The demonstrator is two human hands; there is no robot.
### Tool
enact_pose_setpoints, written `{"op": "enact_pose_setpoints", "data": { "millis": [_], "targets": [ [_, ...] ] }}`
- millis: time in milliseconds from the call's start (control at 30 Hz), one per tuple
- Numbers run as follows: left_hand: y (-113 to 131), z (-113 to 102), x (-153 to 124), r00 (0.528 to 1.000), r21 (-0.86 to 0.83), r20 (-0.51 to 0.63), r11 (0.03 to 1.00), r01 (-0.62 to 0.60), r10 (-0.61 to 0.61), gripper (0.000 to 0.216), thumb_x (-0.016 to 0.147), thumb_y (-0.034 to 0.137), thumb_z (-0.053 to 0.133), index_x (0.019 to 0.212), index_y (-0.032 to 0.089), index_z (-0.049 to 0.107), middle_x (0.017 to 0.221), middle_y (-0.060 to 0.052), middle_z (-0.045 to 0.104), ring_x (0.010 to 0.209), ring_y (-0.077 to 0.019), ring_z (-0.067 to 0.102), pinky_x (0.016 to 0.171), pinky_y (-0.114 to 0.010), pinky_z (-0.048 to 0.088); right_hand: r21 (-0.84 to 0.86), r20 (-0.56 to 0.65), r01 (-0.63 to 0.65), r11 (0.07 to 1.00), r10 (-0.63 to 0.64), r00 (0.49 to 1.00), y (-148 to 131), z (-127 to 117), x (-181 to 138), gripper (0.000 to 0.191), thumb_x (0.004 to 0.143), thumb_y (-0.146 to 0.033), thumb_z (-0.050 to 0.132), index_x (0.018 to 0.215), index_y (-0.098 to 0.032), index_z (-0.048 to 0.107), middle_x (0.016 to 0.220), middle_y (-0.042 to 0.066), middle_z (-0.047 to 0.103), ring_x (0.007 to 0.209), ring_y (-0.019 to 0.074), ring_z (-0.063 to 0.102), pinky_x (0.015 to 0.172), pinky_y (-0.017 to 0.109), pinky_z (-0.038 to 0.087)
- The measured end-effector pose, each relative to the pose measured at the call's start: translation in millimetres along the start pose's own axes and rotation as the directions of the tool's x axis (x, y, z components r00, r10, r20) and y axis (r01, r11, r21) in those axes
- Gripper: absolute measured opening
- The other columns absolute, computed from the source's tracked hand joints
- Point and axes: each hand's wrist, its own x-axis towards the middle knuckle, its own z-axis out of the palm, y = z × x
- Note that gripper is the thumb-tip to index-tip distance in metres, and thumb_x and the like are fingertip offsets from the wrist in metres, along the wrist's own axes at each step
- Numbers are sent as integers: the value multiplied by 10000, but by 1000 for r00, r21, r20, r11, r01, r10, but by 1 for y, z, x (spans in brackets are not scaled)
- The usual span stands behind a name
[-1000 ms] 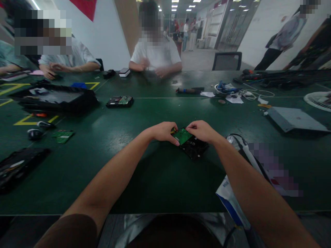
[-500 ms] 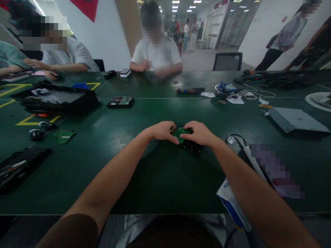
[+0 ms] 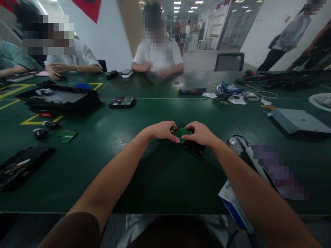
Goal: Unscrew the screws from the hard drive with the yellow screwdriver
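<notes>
A black hard drive with a green circuit board on top lies on the dark green table in front of me. My left hand curls over its left end, fingers closed on the board's edge. My right hand grips the right side, thumb and fingers pinching the board. Both hands nearly meet above the drive, hiding most of it. Something small and yellow shows by my left fingers.
Another hard drive lies further back. A black open case, loose green boards and a mouse sit left. A grey box, cables and a bag are right. People sit across the table.
My right hand slid left over the green board, covering more of it, and the hands drew closer together. The drive shifted slightly left and away.
</notes>
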Motion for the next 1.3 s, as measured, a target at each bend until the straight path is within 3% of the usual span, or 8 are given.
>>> {"op": "enact_pose_setpoints", "data": {
  "millis": [100,200,267,367,500,867,1300],
  "targets": [
    [-4,-7,-3,980,-127,-198,991,-31,6,601,793,647,766,1181,193,702,1171,-110,726,1048,-285,678,862,-377,513,17,10,-17,1000,17,1000,-1,-1,0,478,806,-484,880,1171,-193,778,1221,135,747,1105,322,706,977,481,567],
    [-7,-10,1,883,-318,-465,942,-104,-60,365,871,423,743,1158,203,688,1037,-63,701,865,-202,662,766,-339,527,21,16,-24,999,24,1000,-1,-1,-1,500,799,-492,889,1180,-190,773,1226,139,744,1108,325,707,979,479,567],
    [-6,-9,6,820,-473,-562,855,-214,-106,355,862,249,718,1208,217,648,974,-22,659,734,-141,633,682,-295,520,18,19,-26,1000,25,999,-1,-1,-1,511,801,-492,891,1185,-178,768,1230,144,743,1111,325,706,987,478,564],
    [0,-6,12,742,-575,-661,709,-408,-108,384,862,148,695,1228,231,614,953,4,616,765,-117,679,718,-273,551,19,18,-19,1000,19,1000,-1,0,0,493,809,-470,890,1182,-174,765,1230,144,743,1106,316,704,987,471,562],
    [6,-6,16,686,-574,-722,629,-525,-86,383,899,154,693,1261,236,599,995,-16,659,878,-138,722,852,-322,601,27,10,2,1000,-2,1000,1,0,0,446,818,-435,887,1173,-194,767,1211,131,745,1096,304,702,984,471,562],
    [4,-6,19,569,-409,-822,732,-545,-36,431,916,154,691,1323,234,576,1128,-60,725,979,-167,738,923,-360,623,21,27,0,1000,-1,1000,0,-1,-2,470,813,-474,862,1190,-213,759,1235,125,728,1114,319,691,1000,494,556],
    [3,-4,21,534,-357,-845,770,-529,-24,446,921,208,702,1345,239,569,1153,-67,729,1000,-185,738,933,-371,622,13,28,4,1000,-4,1000,1,1,-2,642,729,-563,914,1224,-195,735,1232,135,712,1127,332,674,993,486,547]
  ]
}}
